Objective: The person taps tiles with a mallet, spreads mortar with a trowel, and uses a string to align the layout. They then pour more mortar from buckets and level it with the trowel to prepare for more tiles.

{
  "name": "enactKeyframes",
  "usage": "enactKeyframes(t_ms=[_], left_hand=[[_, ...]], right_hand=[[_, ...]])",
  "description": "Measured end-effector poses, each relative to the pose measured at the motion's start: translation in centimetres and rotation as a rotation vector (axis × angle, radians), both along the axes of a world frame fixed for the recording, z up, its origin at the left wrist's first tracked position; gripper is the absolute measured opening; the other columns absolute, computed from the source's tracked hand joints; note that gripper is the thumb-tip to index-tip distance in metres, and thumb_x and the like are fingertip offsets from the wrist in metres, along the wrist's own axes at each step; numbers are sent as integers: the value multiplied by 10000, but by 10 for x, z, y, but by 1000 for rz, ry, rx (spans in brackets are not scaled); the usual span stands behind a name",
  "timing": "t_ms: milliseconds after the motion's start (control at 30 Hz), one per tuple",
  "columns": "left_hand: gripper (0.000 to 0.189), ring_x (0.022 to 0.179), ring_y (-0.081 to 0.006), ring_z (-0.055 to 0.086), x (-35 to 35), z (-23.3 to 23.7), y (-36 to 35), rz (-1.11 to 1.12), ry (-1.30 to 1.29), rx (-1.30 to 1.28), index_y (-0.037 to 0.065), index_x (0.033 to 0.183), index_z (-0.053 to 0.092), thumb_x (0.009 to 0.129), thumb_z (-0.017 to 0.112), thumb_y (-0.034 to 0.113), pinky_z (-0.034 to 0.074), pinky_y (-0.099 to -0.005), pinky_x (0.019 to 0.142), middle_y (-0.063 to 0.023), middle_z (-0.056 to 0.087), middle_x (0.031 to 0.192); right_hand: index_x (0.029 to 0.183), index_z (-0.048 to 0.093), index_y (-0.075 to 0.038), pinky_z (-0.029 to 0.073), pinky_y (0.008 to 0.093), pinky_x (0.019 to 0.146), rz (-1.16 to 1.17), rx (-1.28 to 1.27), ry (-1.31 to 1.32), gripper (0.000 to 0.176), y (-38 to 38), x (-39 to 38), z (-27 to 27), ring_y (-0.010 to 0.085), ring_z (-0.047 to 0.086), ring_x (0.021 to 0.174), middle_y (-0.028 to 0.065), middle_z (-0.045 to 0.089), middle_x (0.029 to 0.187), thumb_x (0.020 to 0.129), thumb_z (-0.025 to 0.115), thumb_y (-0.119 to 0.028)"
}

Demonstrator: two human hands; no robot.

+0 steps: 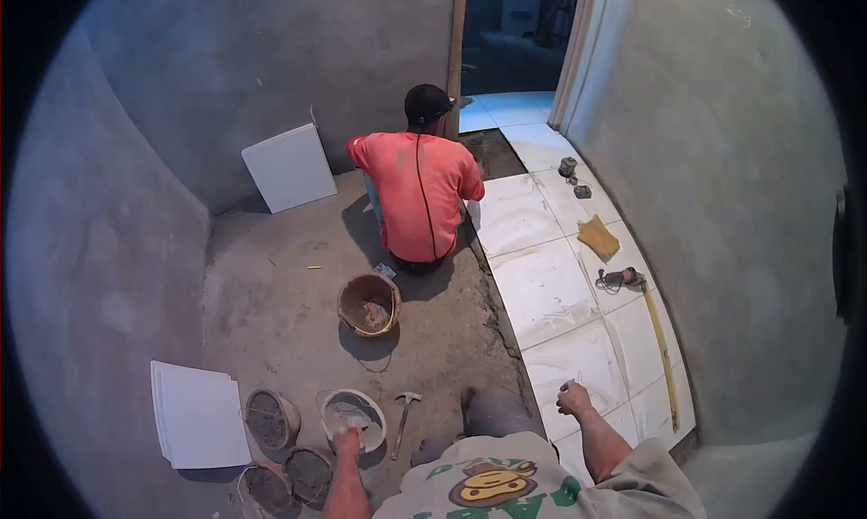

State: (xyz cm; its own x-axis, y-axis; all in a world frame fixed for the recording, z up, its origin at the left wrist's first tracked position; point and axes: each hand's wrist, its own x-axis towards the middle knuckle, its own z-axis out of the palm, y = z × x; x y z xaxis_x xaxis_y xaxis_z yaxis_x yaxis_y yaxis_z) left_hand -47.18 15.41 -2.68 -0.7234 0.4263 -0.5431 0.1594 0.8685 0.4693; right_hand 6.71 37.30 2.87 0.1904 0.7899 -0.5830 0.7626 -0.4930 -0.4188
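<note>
My left hand (pixel 347 442) is at the near rim of a white bucket (pixel 383 420) that holds grey wet mix (pixel 348 412). Its fingers look curled in, but what they grip is too small to make out. Over the white floor tiles (pixel 545 289) is my right hand (pixel 573 399), with its fingers bent together. A small thin pale thing seems to stick up from its fingertips, too small to name. Right of the white bucket a claw hammer (pixel 403 421) lies on the bare floor.
A co-worker (pixel 420 185) in a red shirt squats ahead by the tile edge. Near me stand a brown bucket (pixel 368 304), several mortar buckets (pixel 269 420) and stacked tiles (pixel 200 417). An angle grinder (pixel 621 278), a yellow sponge-like piece (pixel 598 238) and a long yellow strip (pixel 662 347) lie rightward.
</note>
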Motion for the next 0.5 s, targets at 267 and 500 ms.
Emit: enactKeyframes(t_ms=[267,500], left_hand=[[236,520,-197,556,24,-43,-23,529,-335,92,1,823,606,844,526,222,417,-346,460,-93,612,706],[326,674,-211,615,-48,25,127,264,-87,58,-35,918,633,852,547,273,476,-364,576,-99,640,835]], right_hand=[[767,676,13,548,343,565,476,-375,-69,300,129,-85,-60,208,668,598,123,674,700,787,561,-263],[895,673,0,483,440,826,751,120,-126,390,321,-199,-68,364,626,917,245,645,945,761,499,-323]])
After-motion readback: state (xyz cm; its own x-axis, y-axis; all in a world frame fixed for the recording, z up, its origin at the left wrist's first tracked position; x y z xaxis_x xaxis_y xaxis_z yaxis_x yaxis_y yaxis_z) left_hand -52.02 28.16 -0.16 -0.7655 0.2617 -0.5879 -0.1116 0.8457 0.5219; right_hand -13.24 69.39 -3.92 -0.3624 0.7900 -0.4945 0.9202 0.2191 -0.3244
